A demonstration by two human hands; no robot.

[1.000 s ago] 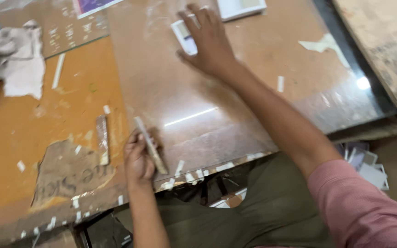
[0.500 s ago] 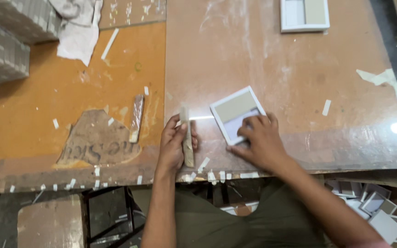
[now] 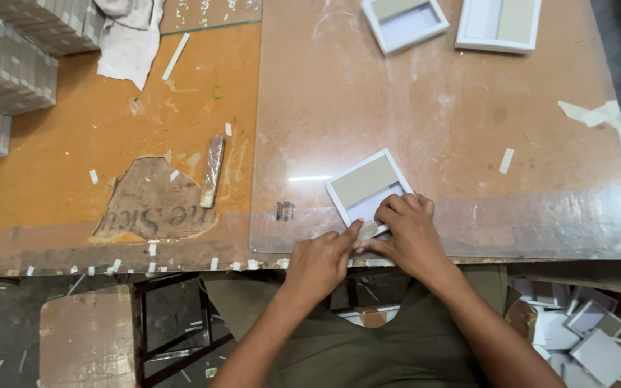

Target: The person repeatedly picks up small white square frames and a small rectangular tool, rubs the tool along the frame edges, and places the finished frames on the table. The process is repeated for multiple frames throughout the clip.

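Observation:
A small square white frame [image 3: 363, 185] with a tan card insert lies tilted on the glass-topped table [image 3: 454, 129], close to the near edge. My right hand [image 3: 412, 236] rests over the frame's near corner and grips it. My left hand [image 3: 319, 263] is beside it, index finger stretched to the same corner, pinching a pale flat stick [image 3: 370, 231] whose tip shows between the two hands. The two hands touch at the frame's near edge. The rest of the stick is hidden by my fingers.
Two more white frames [image 3: 404, 21] [image 3: 499, 23] lie at the far edge. Stacks of grey pieces [image 3: 8, 65] and a cloth [image 3: 127, 36] sit at far left. Another stick [image 3: 212, 171] lies on the orange board. A heap of white frames [image 3: 583, 338] sits below right.
My right hand has drawn the white frame from the far side to the near edge. My left hand, with the stick, has moved right to meet it at the frame's corner.

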